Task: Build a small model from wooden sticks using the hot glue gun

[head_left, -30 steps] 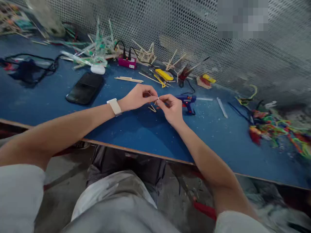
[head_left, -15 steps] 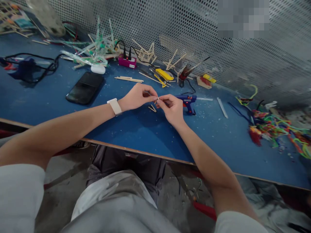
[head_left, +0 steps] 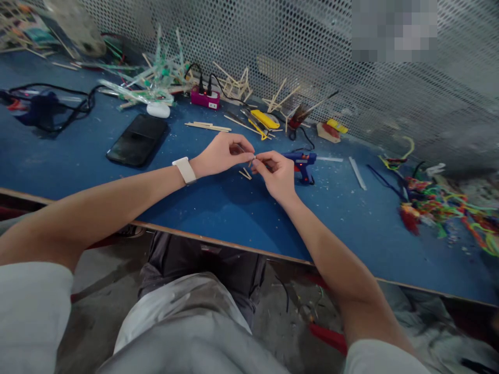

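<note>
My left hand [head_left: 226,154] and my right hand [head_left: 276,176] meet above the blue table, thumbs and fingertips closed in pinches. Between them are small wooden stick pieces [head_left: 251,161], mostly covered by the fingers. How the pieces sit against each other I cannot tell. Just below the fingertips, a few short cut sticks [head_left: 245,174] lie on the table. A blue glue gun [head_left: 304,162] lies right behind my right hand, partly hidden by it, with a clear glue stick coming out of its back end.
A black phone [head_left: 138,140] lies to the left. Farther back are long wooden sticks [head_left: 206,126], a yellow cutter [head_left: 265,119], a purple power strip [head_left: 205,97] and stick frames [head_left: 236,83]. A loose glue stick [head_left: 357,173] and tangled colourful strands [head_left: 440,202] lie at right. Perforated metal stands behind.
</note>
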Motion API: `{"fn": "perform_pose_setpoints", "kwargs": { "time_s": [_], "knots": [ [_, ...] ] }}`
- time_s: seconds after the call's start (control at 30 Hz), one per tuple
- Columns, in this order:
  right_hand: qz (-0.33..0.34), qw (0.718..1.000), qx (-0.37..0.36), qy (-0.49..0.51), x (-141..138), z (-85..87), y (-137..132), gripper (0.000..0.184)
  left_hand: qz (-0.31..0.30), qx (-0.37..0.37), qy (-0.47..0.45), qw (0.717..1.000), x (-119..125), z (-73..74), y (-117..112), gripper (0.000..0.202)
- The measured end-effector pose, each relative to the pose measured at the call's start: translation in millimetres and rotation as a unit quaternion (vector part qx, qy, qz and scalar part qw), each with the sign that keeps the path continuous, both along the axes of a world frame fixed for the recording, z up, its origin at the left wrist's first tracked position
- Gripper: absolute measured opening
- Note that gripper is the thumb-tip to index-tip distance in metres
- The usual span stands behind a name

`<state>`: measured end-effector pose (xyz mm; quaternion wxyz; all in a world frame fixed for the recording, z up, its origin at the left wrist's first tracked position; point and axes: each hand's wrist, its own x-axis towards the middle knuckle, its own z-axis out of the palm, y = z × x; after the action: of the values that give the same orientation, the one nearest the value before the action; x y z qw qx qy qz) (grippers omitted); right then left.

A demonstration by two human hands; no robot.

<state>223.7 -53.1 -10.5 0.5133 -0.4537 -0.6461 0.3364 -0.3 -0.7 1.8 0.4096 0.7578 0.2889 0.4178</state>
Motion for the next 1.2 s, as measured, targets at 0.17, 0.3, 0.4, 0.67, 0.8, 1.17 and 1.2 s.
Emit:
{"fn": "perform_pose_setpoints", "kwargs": {
  "time_s": [0.17,0.3,0.4,0.67,0.8,1.17,1.2],
  "knots": [
    [-0.005,1.0,-0.011,-0.013,1.0,-0.2,0.6,0.057,-0.016,0.016,0.014,1.0,-1.0,-2.6,2.0,0.02],
    [0.0,1.0,-0.008,-0.008,1.0,0.5,0.4,0.053,-0.003,0.025,0.015,1.0,-0.6,-1.5,1.5,0.018],
    [0.0,1.0,-0.002,-0.013,1.1,0.3,0.2,0.051,0.001,0.032,0.012,0.999,-0.3,-1.0,1.6,0.016],
    [-0.019,0.999,0.034,-0.038,4.6,-2.6,0.4,0.042,-0.004,0.026,0.033,0.999,-0.4,-0.2,1.6,0.019],
    [-0.027,0.998,0.038,-0.051,5.5,-4.0,1.3,0.042,-0.006,0.022,0.031,0.999,0.6,-0.3,0.1,0.021],
    [-0.01,0.999,0.018,-0.034,3.3,-0.7,-1.5,0.049,-0.003,0.034,0.044,0.998,-0.5,3.3,0.8,0.015],
    [-0.01,0.999,0.015,-0.032,2.8,-0.3,-1.9,0.05,-0.008,0.031,0.041,0.999,-1.0,3.6,1.7,0.014]
  ]
}}
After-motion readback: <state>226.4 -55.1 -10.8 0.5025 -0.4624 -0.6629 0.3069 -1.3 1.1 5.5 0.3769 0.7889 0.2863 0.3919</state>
